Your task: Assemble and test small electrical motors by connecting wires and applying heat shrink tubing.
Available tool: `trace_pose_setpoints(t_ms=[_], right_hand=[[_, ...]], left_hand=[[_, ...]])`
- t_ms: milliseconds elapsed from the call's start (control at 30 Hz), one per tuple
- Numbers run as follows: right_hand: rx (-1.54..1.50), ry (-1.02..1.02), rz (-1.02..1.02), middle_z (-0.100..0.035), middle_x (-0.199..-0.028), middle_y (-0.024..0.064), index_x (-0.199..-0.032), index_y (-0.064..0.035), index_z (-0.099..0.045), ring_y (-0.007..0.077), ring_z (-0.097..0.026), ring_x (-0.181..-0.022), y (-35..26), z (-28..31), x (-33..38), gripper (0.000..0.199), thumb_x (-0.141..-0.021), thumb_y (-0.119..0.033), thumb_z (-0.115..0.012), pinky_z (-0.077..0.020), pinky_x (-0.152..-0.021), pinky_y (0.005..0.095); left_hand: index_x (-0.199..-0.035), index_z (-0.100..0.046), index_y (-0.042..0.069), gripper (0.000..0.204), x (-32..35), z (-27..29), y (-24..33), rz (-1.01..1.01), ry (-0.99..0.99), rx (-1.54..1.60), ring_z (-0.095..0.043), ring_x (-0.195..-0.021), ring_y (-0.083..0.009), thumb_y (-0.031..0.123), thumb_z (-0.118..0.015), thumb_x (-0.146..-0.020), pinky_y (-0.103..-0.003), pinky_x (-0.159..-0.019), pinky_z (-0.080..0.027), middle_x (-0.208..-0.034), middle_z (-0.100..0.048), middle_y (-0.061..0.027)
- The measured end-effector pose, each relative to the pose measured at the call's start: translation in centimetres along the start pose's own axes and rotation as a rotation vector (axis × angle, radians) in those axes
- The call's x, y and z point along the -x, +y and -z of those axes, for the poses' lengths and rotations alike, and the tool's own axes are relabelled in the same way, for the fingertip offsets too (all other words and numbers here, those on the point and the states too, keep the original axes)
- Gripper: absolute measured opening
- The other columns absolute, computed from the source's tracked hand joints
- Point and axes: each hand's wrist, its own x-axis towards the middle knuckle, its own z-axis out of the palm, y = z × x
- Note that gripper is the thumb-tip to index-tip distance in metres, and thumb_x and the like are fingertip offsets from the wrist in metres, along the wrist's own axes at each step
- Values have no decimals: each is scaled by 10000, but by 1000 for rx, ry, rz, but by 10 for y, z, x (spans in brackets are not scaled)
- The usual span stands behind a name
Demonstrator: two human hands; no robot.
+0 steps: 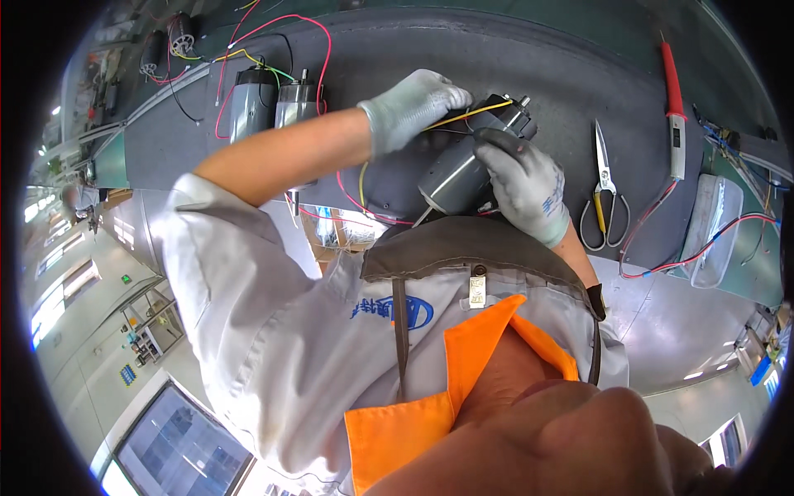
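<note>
In the upper centre of the frame, the right hand [528, 186] grips a grey motor [461, 179] over the counter [372, 51]; to its left, the left hand [411, 109] is curled beside a yellow wire [471, 115], whether pinching anything I cannot tell

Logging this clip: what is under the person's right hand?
Under the right hand is a grey motor: its cylindrical body shows to the left, its metal shaft at the far end. The surface directly beneath the hand is covered, so its details cannot be seen.
</note>
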Motion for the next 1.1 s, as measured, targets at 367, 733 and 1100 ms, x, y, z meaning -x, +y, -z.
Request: trace_pose_setpoints(t_ms=[367,733,1100], right_hand=[[-1038,408,-965,-715,-860,82,-1243,21,-635,88,-619,-634,20,25,-26,304,-945,-28,-605,-455,-494,210],[-1048,202,-991,-682,-784,49,-1336,22,-586,66,-567,-563,31,44,-18,432,-922,-95,-627,-419,-475,211],[-1021,-23,-1055,-650,-759,14,-1306,22,-616,38,-554,-577,45,63,-5,401,-920,-90,-613,-403,-477,216]], left_hand=[[-1053,-719,-27,170,-23,-47,-23,-421,209,357,-601,-675,-39,83,-689,-927,-195,-589,-485,-867,-706,-29],[-1049,-732,-27,165,-29,-63,-22,-628,332,91,-669,-818,-80,63,-681,-920,-240,-739,-552,-913,-748,-61],[-1043,-745,8,153,-34,-85,-9,-786,277,115,-690,-843,-115,27,-674,-909,-259,-751,-564,-918,-735,-79]])
